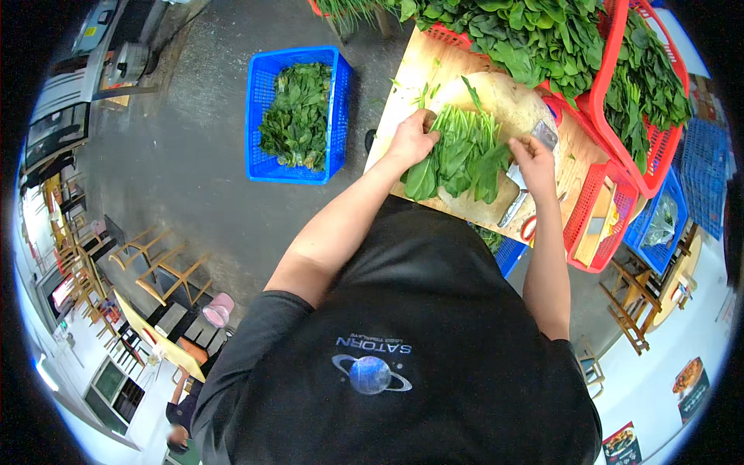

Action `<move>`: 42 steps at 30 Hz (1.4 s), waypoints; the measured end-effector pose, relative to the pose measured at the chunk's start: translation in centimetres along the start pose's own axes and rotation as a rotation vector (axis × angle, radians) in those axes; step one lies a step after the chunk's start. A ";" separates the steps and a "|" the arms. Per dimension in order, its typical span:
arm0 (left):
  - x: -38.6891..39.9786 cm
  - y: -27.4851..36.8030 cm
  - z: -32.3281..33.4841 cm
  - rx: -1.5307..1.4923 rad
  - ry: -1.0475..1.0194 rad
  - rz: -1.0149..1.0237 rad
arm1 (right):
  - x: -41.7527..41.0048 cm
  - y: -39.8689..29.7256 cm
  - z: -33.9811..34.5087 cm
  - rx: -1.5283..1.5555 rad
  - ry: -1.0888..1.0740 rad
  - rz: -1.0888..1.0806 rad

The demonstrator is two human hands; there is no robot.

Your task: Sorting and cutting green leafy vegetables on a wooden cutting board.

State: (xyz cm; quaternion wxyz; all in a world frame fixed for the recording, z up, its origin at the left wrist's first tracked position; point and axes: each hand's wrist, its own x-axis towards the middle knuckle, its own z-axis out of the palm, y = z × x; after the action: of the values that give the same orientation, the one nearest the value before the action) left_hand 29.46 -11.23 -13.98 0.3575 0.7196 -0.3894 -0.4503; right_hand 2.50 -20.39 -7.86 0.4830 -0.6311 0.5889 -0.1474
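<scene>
A bunch of leafy greens point(462, 151) lies across a round chopping board point(511, 99), stems away from me and leaves towards me. My left hand point(415, 139) grips the bunch's left side, thumb against the stems and fingers curled. At the right side, my right hand point(533, 163) pinches a single leaf point(492, 168) between thumb and fingertips. Beneath the right hand lies a knife point(512, 209), its handle towards me and part of its blade hidden. Red-handled scissors point(528, 228) rest near the table's front edge, partly covered by my right forearm.
Red baskets point(604, 99) heaped with greens border the wooden table point(407, 75). A smaller red basket point(604, 261) sits at right. On the floor at left stands a blue crate point(253, 128) of bundled greens. Chairs point(174, 279) and another person point(180, 412) appear lower left.
</scene>
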 end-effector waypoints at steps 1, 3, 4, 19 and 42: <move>0.1 0.0 -0.1 -0.012 -0.005 0.012 | -0.5 -0.3 0.0 -0.053 -0.040 -0.006; 0.2 0.0 -0.2 -0.021 -0.023 0.011 | -1.2 -0.3 0.8 -0.176 -0.130 -0.051; 0.2 0.3 -0.3 -0.019 -0.038 0.001 | -1.8 -1.7 1.7 -0.234 -0.145 -0.046; 1.0 0.0 -0.1 0.073 -0.058 0.041 | 4.6 -4.1 3.8 -0.699 -0.133 -0.019; 0.1 2.3 5.1 0.358 0.052 0.076 | 3.6 -1.5 0.7 -0.506 -0.075 -0.111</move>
State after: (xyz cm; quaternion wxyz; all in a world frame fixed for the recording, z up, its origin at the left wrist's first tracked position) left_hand 24.21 -13.19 -13.77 0.2504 0.7679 -0.4809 -0.3410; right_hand 4.86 -23.48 -8.45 0.3223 -0.7682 0.5532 0.0021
